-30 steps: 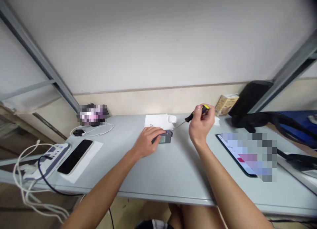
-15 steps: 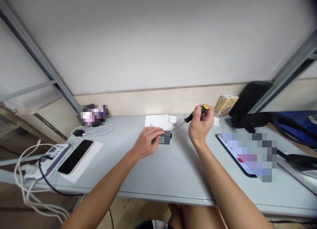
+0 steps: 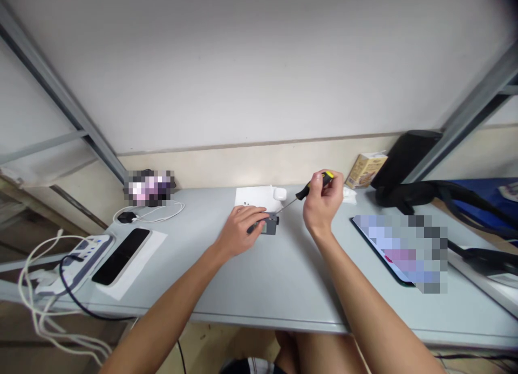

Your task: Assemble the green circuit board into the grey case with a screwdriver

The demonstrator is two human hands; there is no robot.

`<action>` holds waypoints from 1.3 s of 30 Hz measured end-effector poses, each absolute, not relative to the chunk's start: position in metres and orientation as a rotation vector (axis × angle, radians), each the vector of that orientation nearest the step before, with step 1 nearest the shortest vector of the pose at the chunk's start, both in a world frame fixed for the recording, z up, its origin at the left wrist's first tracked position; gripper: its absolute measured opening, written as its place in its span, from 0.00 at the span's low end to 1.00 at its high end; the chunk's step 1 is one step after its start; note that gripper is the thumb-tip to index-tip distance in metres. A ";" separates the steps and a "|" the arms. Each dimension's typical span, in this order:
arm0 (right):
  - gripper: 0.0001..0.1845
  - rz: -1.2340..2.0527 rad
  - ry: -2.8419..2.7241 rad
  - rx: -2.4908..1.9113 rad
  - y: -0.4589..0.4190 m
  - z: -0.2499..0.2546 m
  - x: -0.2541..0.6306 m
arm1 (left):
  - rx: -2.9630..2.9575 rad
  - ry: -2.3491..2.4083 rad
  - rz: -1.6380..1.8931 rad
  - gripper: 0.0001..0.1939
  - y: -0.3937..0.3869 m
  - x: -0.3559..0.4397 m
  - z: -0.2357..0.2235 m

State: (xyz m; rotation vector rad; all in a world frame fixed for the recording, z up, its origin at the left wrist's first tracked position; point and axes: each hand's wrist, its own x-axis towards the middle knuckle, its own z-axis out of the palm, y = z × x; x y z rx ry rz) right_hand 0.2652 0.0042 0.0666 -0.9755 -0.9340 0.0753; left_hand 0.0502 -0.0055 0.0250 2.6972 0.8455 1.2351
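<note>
My left hand (image 3: pixel 242 231) grips a small dark grey device (image 3: pixel 270 226) with a greenish panel, holding it against the table; its left part is hidden under my fingers. In my right hand (image 3: pixel 322 204) is a screwdriver (image 3: pixel 303 192) with a black and yellow handle, its fingers wrapped round the grip. The thin metal shaft slants down to the left, and its tip meets the top right part of the device or lies very close to it. Just behind the device lies a white sheet of paper (image 3: pixel 254 195) with a few tiny dark bits on it, next to a white rounded case (image 3: pixel 280 194).
On the left are a phone (image 3: pixel 122 257) on paper, a power strip (image 3: pixel 83 263) with tangled cables and a black charger (image 3: pixel 127 217). To the right stand a yellow carton (image 3: pixel 366 170) and a tablet (image 3: pixel 384 250) lies flat. The table's front edge (image 3: pixel 267 323) is close.
My right hand and the screwdriver have shifted slightly left, with the tip nearer the device. The whole view has moved a little; my left hand keeps its hold.
</note>
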 end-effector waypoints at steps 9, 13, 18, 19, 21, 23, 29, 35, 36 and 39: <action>0.18 0.080 -0.926 -0.973 0.004 0.067 0.265 | 2.713 0.845 1.199 0.12 -0.004 0.050 0.024; 0.19 0.085 -0.928 -0.977 0.003 0.067 0.264 | 2.713 0.840 1.180 0.13 -0.003 0.049 0.024; 0.19 0.085 -0.944 -0.965 0.003 0.067 0.264 | 2.715 0.844 1.172 0.13 -0.003 0.049 0.025; 0.19 0.088 -0.945 -0.962 0.002 0.067 0.264 | 2.718 0.843 1.168 0.13 -0.003 0.049 0.025; 0.19 0.097 -0.941 -0.961 0.003 0.067 0.264 | 2.725 0.845 1.159 0.12 -0.003 0.048 0.024; 0.19 0.102 -0.939 -0.969 0.003 0.067 0.264 | 2.735 0.845 1.153 0.12 -0.002 0.048 0.024; 0.19 0.093 -0.934 -0.985 0.002 0.066 0.264 | 2.727 0.839 1.158 0.12 -0.002 0.048 0.023; 0.18 0.084 -0.944 -0.974 0.003 0.066 0.263 | 2.736 0.861 1.135 0.12 -0.001 0.047 0.021; 0.18 0.086 -0.946 -0.973 0.003 0.066 0.263 | 2.736 0.858 1.138 0.12 0.000 0.047 0.020; 0.18 0.094 -0.956 -0.964 0.004 0.064 0.264 | 2.733 0.839 1.161 0.11 0.000 0.048 0.021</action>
